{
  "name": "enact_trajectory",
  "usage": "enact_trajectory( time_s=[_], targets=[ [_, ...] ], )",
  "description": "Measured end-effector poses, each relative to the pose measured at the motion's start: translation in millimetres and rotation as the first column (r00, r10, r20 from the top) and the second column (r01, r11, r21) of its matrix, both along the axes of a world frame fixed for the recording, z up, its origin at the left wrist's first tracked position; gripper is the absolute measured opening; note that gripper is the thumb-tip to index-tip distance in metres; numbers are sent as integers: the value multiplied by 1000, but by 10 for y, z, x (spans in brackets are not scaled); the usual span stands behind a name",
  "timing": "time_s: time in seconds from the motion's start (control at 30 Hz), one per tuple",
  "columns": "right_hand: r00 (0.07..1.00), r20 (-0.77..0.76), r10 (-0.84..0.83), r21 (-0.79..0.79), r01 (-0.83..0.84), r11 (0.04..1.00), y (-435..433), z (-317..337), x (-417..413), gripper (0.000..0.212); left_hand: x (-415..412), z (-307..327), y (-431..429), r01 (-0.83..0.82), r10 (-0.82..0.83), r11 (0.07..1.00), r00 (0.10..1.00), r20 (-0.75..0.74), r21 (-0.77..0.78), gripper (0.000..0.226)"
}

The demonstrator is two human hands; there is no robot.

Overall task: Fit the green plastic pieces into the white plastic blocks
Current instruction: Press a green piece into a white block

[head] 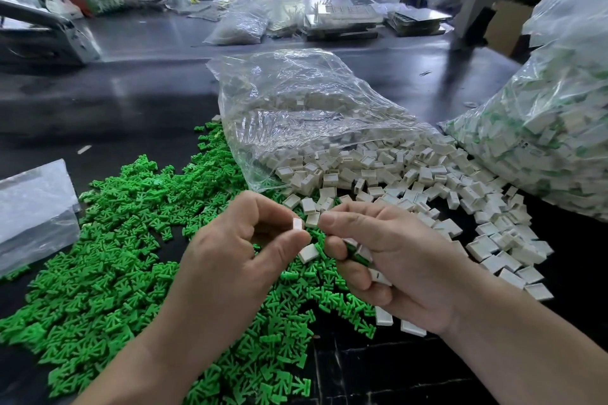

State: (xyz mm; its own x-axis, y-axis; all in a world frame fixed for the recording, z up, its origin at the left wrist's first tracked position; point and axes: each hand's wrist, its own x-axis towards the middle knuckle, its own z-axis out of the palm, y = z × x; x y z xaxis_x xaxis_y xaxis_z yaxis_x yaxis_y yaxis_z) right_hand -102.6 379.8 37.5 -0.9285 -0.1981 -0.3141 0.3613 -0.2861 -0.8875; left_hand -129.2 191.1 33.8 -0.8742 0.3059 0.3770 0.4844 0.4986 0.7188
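White block [297,224] sits pinched in the left hand [230,256]; the right hand [394,260] grips a green piece [358,258] (plus spare blocks [378,276]). Align the piece squarely with the block's opening before pressing, over the tabletop [148,102].

Dark bench top [148,85]. Left-centre: loose heap of green plastic pieces [125,240]. Right: white plastic blocks [411,181] spilling from an open clear bag [296,108]. Far right: full bag of white-and-green parts [552,128]. Left edge: flat plastic bag [33,207].
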Motion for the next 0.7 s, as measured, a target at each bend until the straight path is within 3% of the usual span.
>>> enact_trajectory(
  time_s=[0.13,0.23,0.3,0.43,0.5,0.57,0.7],
  targets=[
    [991,-6,131,6,-131,991,-35,8,21,19,99,78,22,19,-14,996,998,-60,85,29],
    [985,-2,174,11,-174,985,-61,-7,36,22,147,72,47,45,-52,998,983,-176,-46,47],
    [985,5,173,-66,-172,983,-50,-20,27,19,144,58,37,80,-96,993,976,-193,-92,53],
    [990,19,139,-254,-130,958,18,-11,-20,14,55,49,-68,44,-52,997,990,-127,-63,37],
    [994,34,105,-320,-89,943,36,-23,-39,12,4,9,-111,-17,-1,988,993,-115,-156,23],
    [998,32,59,-258,-49,965,29,-44,-45,11,-33,-34,-141,-12,-16,952,996,-88,-306,31],
    [998,-67,-6,89,12,996,18,-61,-29,15,-54,-92,-174,92,-93,842,995,24,-531,46]
  ],
)
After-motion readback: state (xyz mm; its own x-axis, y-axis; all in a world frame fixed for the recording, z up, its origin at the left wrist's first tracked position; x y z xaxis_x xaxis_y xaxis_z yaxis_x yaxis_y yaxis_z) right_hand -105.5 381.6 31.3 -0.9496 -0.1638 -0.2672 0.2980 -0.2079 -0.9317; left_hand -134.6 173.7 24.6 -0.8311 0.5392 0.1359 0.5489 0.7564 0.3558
